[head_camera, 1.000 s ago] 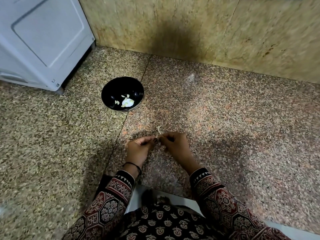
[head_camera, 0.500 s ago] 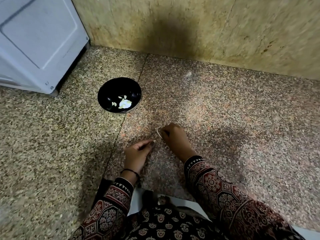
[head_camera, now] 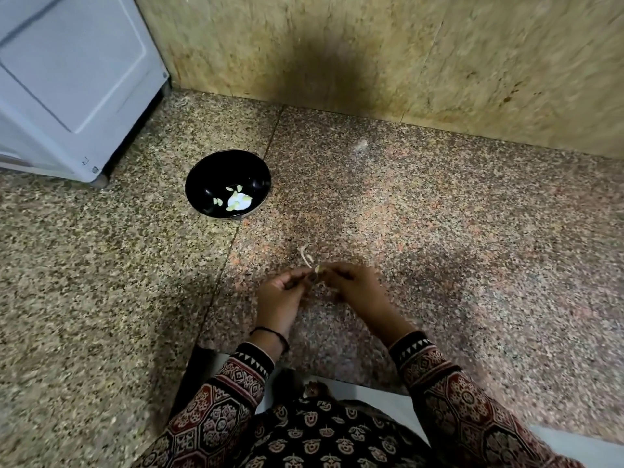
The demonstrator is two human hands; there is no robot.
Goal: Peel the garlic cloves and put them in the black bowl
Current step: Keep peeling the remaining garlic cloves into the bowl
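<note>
With left hand and right hand close together, fingertip to fingertip, pinches a small clove between them, low over the speckled slab. Trails a pale strip of skin up from the clove. Wears a dark band on the left wrist and patterned sleeves on both arms. Up and left, well apart from the hands, keeps a black bowl on the slab, peeled cloves inside. Beyond, shows a white cabinet beside a tan wall.
</note>
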